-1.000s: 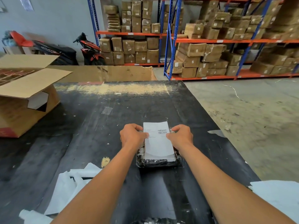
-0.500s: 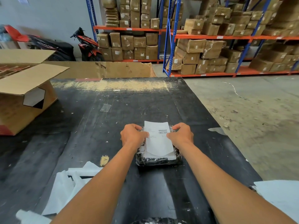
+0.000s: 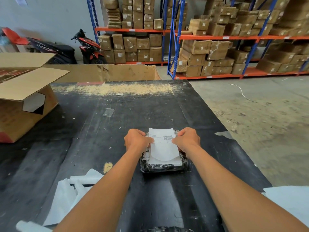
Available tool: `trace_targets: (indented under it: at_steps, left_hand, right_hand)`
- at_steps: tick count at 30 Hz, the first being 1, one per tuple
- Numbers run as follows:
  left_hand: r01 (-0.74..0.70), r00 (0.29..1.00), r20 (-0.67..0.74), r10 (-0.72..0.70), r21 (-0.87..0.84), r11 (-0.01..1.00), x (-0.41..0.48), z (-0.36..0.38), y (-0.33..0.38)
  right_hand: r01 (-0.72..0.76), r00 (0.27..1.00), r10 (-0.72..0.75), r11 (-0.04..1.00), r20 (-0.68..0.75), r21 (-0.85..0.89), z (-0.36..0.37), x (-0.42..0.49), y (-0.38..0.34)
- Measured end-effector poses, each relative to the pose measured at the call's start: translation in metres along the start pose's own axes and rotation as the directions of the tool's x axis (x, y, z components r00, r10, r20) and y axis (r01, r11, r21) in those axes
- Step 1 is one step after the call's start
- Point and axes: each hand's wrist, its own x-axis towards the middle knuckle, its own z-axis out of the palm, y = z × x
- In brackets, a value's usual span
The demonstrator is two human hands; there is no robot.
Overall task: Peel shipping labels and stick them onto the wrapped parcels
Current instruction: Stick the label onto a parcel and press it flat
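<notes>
Two hands meet on one parcel (image 3: 164, 167), a flat pack wrapped in black plastic that lies near the middle of the black table (image 3: 133, 106), closer to the person than to the far edge. A white label (image 3: 164, 148) lies along its top, barcode toward the far right corner; its near edge curves, and a strip of white shows beneath it. The left hand (image 3: 137, 141) grips the parcel's far left side, fingers curled over the edge and thumb tip on the label's left margin. The right hand (image 3: 187, 139) does the same on the far right side, thumb tip on the right margin. White paper scraps (image 3: 66, 198) lie on the table by the left forearm, and a white sheet (image 3: 291, 203) lies by the right one. A second black pack (image 3: 167, 229) peeps in at the bottom edge. An open cardboard box (image 3: 25, 114) stands on the table's left side, well apart from the parcel. A bit of clear tape (image 3: 108, 112) is stuck to the table beyond the hands. Behind, shelves (image 3: 217, 37) hold cartons, and a scooter (image 3: 88, 46) is parked by the wall.
</notes>
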Motion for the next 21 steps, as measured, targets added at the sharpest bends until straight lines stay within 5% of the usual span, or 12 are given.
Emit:
trace_targets:
  at_steps: [16, 21]
  left_hand:
    - [-0.048, 0.999, 0.03, 0.045, 0.126, 0.991, 0.002, 0.001, 0.004]
    - [-0.152, 0.98, 0.154, 0.122, 0.201, 0.968, 0.008, 0.001, 0.004]
  right_hand:
    - [0.081, 0.996, -0.072, 0.978, 0.055, -0.192, -0.002, 0.003, -0.004]
    - [0.205, 0.963, -0.154, 0.951, 0.223, -0.231, 0.001, 0.009, -0.001]
